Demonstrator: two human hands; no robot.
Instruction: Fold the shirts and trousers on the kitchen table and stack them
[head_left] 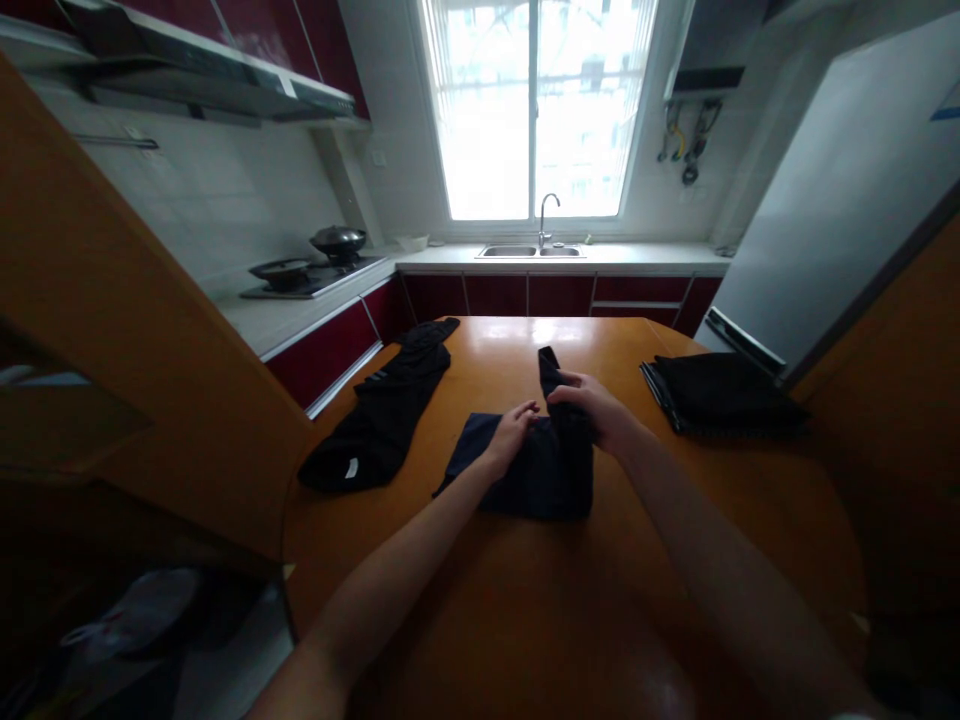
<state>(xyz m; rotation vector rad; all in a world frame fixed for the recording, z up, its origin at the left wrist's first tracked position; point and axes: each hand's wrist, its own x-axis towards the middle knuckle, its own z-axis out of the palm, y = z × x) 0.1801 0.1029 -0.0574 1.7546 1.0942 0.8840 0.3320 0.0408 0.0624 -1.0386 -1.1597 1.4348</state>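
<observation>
On the wooden table (480, 610) in front of me lies a dark navy garment (525, 480), partly folded into a compact rectangle. My right hand (589, 405) grips a raised, folded-over part of it at the right, thumb and fingers closed on the cloth. My left hand (511, 440) rests on the garment's upper middle, fingers stretched toward the right hand. I cannot tell what kind of garment it is.
Left on the table lies a loosely laid black garment (397, 410) with a small white label. A folded black garment stack (720, 390) sits at the right. Beyond are a sink (510, 252), a stove with pans (289, 270) and a fridge (847, 200).
</observation>
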